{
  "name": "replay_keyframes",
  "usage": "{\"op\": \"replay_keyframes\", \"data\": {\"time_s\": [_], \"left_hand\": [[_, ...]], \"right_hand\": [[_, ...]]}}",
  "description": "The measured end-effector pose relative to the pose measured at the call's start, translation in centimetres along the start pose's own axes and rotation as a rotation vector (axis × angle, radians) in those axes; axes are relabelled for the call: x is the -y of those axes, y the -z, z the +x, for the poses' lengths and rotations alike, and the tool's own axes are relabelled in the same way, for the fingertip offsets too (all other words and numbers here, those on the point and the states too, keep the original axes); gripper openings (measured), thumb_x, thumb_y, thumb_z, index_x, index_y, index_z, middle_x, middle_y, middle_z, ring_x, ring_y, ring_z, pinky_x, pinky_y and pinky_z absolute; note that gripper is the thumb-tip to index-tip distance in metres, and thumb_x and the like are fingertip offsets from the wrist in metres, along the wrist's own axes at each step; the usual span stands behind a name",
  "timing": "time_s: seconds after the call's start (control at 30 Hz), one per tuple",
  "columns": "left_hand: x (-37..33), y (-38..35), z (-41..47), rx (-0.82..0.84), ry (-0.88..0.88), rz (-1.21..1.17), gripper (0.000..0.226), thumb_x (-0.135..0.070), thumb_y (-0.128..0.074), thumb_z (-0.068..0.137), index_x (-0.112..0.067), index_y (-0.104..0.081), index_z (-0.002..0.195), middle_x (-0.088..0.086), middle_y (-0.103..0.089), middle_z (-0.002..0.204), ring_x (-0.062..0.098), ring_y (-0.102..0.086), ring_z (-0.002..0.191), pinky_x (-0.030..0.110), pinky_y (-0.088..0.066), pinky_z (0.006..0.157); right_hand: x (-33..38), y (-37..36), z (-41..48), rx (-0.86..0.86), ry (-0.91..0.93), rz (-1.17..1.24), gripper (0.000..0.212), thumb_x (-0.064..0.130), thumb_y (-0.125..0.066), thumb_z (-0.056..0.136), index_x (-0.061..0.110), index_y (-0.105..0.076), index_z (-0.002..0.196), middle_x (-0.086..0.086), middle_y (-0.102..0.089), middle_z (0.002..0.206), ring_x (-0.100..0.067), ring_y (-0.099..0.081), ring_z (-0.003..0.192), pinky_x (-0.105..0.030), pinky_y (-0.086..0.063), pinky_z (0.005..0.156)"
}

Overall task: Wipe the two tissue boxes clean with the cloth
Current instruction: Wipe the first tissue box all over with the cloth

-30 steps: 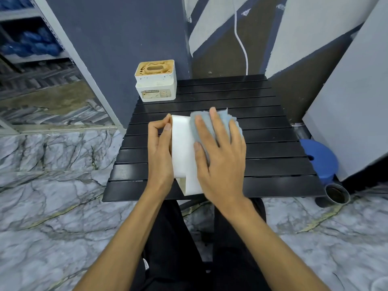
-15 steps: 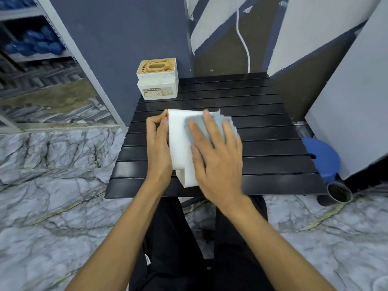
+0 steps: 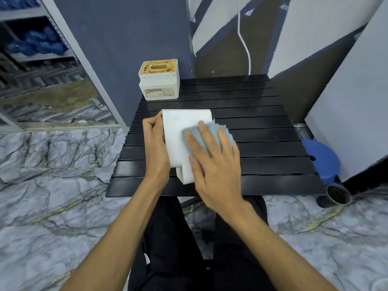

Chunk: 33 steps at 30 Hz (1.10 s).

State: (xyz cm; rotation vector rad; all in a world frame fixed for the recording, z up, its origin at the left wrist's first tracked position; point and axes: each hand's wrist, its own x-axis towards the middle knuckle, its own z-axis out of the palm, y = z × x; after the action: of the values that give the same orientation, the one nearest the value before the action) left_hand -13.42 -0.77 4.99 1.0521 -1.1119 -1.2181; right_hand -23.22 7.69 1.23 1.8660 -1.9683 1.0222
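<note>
A plain white tissue box (image 3: 178, 131) lies on the black slatted table (image 3: 262, 143), near its front middle. My left hand (image 3: 156, 141) grips the box's left side. My right hand (image 3: 212, 162) lies flat on the box's right part, pressing a light blue cloth (image 3: 210, 131) against it; the cloth's edge shows past my fingertips. A second white tissue box (image 3: 159, 80) with a wooden top and a worn label stands upright at the table's back left corner.
A blue stool (image 3: 321, 158) and a dark cup (image 3: 336, 196) stand on the marble floor right of the table. A white panel (image 3: 352, 101) leans at the right. A metal shelf frame (image 3: 69, 38) rises at the left, and a white cable (image 3: 243, 38) hangs down the back wall.
My right hand with the cloth slid left across the box, then back toward its right side. My left hand has kept its hold on the box.
</note>
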Motion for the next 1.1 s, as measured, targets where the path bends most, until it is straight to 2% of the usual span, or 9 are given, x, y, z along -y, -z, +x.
{"op": "replay_keyframes", "data": {"time_s": [0.2,0.43,0.6,0.67,0.77,0.87,0.93,1.0,1.1], "left_hand": [[-0.1,0.0,-0.1,0.018,-0.03,-0.001,0.011,-0.023,-0.041,0.106,-0.019,-0.047,0.098,-0.015,-0.06,0.089,-0.008,-0.059,0.071,0.014,-0.047,0.062],[0.4,0.5,-0.7,0.081,-0.026,0.008,0.015,-0.032,-0.042,0.106,-0.024,-0.049,0.096,-0.018,-0.059,0.081,0.0,-0.053,0.068,0.017,-0.046,0.058],[1.1,1.3,-1.3,0.132,-0.009,-0.018,0.013,-0.037,-0.044,0.104,-0.029,-0.051,0.112,-0.008,-0.061,0.106,0.005,-0.059,0.082,0.021,-0.051,0.066],[1.4,1.7,-1.6,0.12,0.063,-0.061,0.022,-0.043,-0.047,0.096,-0.028,-0.051,0.112,-0.004,-0.065,0.102,0.008,-0.061,0.082,0.024,-0.052,0.066],[1.1,2.3,-1.7,0.103,0.153,-0.084,0.02,-0.037,-0.044,0.101,-0.026,-0.055,0.114,-0.009,-0.072,0.09,0.012,-0.066,0.083,0.033,-0.053,0.072],[0.6,2.5,-1.4,0.096,0.228,-0.078,0.044,-0.047,-0.051,0.093,-0.019,-0.059,0.127,0.002,-0.073,0.112,0.028,-0.069,0.104,0.043,-0.056,0.083],[0.2,2.2,-1.2,0.083,0.268,-0.106,0.059,-0.052,-0.056,0.082,-0.016,-0.058,0.128,0.012,-0.067,0.124,0.034,-0.066,0.111,0.044,-0.056,0.081],[0.2,1.8,-1.1,0.035,0.233,-0.121,0.047,-0.051,-0.057,0.087,-0.014,-0.057,0.115,0.01,-0.069,0.109,0.025,-0.068,0.096,0.039,-0.054,0.075],[0.3,1.2,-1.4,-0.037,0.091,-0.068,0.02,-0.039,-0.052,0.099,-0.023,-0.05,0.088,-0.01,-0.059,0.074,0.007,-0.056,0.068,0.024,-0.049,0.06]], "right_hand": [[2.1,-0.2,-1.1,0.041,0.115,-0.042,0.046,0.031,-0.041,0.101,0.024,-0.044,0.146,-0.004,-0.036,0.157,-0.031,-0.028,0.144,-0.054,-0.025,0.114],[0.3,0.7,3.5,-0.045,-0.041,-0.012,0.047,0.033,-0.037,0.101,0.027,-0.042,0.147,-0.003,-0.035,0.157,-0.031,-0.026,0.143,-0.05,-0.028,0.113],[0.8,0.2,-0.1,-0.084,-0.063,0.026,0.048,0.03,-0.042,0.1,0.025,-0.042,0.148,-0.005,-0.032,0.158,-0.036,-0.027,0.143,-0.053,-0.028,0.113],[1.1,-0.2,-1.5,-0.076,-0.04,0.006,0.048,0.03,-0.044,0.1,0.024,-0.042,0.148,-0.006,-0.032,0.158,-0.037,-0.029,0.142,-0.054,-0.031,0.111],[1.2,-0.9,-3.1,-0.076,-0.002,-0.023,0.05,0.03,-0.046,0.1,0.025,-0.036,0.149,-0.007,-0.032,0.158,-0.036,-0.026,0.145,-0.054,-0.031,0.111],[1.4,-1.6,-4.1,-0.089,0.034,-0.027,0.054,0.028,-0.051,0.099,0.026,-0.032,0.149,-0.007,-0.032,0.157,-0.035,-0.023,0.146,-0.055,-0.032,0.111],[1.5,-1.8,-4.3,-0.098,0.051,-0.022,0.054,0.027,-0.05,0.099,0.027,-0.031,0.149,-0.007,-0.031,0.157,-0.035,-0.023,0.146,-0.054,-0.032,0.11],[1.5,-1.8,-3.8,-0.115,0.053,-0.01,0.051,0.027,-0.048,0.1,0.027,-0.032,0.149,-0.007,-0.035,0.155,-0.034,-0.026,0.145,-0.052,-0.034,0.108],[1.3,-1.5,-2.3,-0.143,0.062,0.008,0.047,0.026,-0.049,0.101,0.027,-0.035,0.146,-0.008,-0.039,0.153,-0.034,-0.028,0.144,-0.051,-0.036,0.107]]}}
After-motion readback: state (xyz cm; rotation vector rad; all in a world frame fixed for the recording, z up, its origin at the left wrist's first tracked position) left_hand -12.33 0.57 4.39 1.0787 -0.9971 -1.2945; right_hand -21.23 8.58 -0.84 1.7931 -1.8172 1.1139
